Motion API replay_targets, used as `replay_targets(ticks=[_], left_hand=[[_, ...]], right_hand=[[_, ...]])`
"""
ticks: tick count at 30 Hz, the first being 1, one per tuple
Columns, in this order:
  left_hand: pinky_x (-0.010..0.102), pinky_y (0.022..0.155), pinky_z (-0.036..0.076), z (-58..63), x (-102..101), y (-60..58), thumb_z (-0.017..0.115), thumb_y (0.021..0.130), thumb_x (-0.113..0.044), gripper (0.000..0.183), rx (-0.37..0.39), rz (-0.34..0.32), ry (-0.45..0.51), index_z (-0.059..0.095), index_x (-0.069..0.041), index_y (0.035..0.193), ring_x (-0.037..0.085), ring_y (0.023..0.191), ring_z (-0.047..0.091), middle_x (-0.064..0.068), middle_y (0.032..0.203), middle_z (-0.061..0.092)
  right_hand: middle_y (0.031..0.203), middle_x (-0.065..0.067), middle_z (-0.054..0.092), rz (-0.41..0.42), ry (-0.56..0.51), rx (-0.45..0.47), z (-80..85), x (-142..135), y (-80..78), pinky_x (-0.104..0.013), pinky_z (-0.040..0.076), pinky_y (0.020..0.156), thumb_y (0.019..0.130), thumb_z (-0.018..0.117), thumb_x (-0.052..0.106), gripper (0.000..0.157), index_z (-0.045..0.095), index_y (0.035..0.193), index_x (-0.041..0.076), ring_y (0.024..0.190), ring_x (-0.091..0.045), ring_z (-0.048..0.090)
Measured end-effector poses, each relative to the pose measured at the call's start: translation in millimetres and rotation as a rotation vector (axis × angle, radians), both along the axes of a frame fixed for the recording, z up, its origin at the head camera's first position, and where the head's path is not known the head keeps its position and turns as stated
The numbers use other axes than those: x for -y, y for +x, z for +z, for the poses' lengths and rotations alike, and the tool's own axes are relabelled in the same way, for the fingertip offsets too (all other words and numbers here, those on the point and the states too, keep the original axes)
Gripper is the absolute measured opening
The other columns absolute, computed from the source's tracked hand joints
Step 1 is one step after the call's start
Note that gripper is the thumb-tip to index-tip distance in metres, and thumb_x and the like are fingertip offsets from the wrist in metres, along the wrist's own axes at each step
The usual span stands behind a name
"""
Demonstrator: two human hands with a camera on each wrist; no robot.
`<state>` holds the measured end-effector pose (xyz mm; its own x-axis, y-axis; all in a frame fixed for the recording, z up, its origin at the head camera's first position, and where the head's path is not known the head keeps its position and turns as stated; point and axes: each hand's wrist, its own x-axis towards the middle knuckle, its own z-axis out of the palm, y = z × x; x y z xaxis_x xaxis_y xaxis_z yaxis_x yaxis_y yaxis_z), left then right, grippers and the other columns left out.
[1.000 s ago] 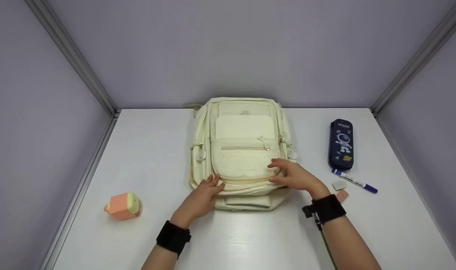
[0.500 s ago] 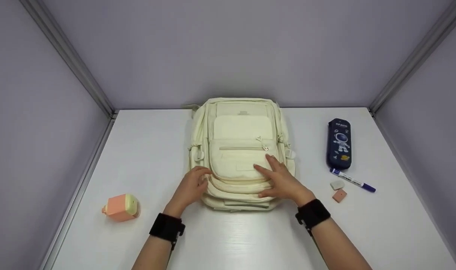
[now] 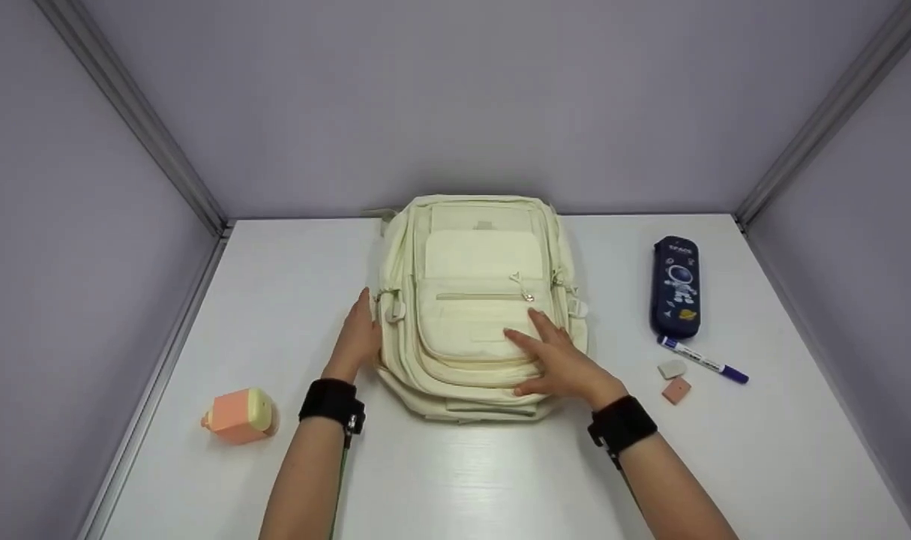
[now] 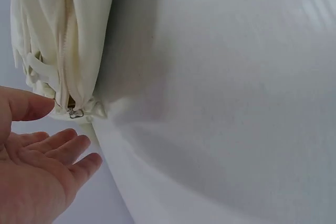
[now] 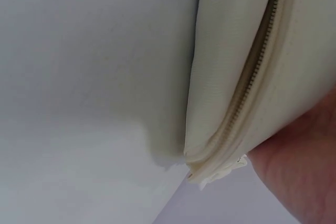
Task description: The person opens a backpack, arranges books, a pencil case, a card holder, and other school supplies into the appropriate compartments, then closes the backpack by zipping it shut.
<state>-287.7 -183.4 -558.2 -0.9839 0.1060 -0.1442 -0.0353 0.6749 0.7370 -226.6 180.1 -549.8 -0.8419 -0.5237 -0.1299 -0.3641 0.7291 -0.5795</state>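
A cream backpack [image 3: 485,255] lies front side up on the white table, its top toward the back wall. My right hand [image 3: 564,367] rests spread on the lower right of its front pocket, fingers apart. Beside the bag's left side is my left hand [image 3: 356,337], fingers extended along the edge. In the left wrist view, the left thumb and fingers stand apart near a metal zipper pull [image 4: 76,113] at the end of a side zipper. A zipper [image 5: 252,72] with its teeth showing runs along the bag's edge in the right wrist view, where most of the right hand is hidden.
At the right lie a dark blue pencil case [image 3: 676,289] with a space print, a blue-and-white marker [image 3: 702,360], a whitish eraser [image 3: 672,369] and a pink eraser-like block [image 3: 676,390]. An orange-and-yellow bottle-like object [image 3: 239,416] lies at the left. Walls enclose the table's back and sides.
My left hand has moved from the bag's lower front edge out to its left side. The right hand has shifted left and spread over the front pocket. The backpack stays in place.
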Motion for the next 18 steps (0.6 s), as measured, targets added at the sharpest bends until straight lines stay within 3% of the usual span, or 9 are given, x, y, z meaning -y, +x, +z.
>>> replay_targets(ticks=[6, 18], left_hand=[[0.045, 0.117, 0.013, -5.6, 4, -16.1, 0.032, 0.103, 0.002, 0.062, 0.081, -0.046, 0.025, -0.002, 0.003, 0.154, 0.036, 0.146, 0.011, 0.025, 0.159, 0.01], [0.045, 0.109, 0.033, -9.0, 4, -26.1, 0.04, 0.102, -0.001, 0.055, 0.05, 0.048, 0.099, 0.02, 0.002, 0.154, 0.036, 0.135, 0.039, 0.025, 0.144, 0.045]], right_hand=[[0.163, -0.012, -0.007, 0.006, -0.001, 0.002, 0.4, 0, -1.6, -0.057, 0.003, 0.114, 0.077, 0.078, 0.051, 0.095, 0.03, 0.155, 0.028, 0.148, -0.03, -0.008], [0.163, -0.015, -0.006, 0.01, -0.028, 0.004, -0.4, -1, 0.5, -0.058, 0.003, 0.114, 0.079, 0.079, 0.048, 0.094, 0.03, 0.156, 0.025, 0.148, -0.033, -0.007]])
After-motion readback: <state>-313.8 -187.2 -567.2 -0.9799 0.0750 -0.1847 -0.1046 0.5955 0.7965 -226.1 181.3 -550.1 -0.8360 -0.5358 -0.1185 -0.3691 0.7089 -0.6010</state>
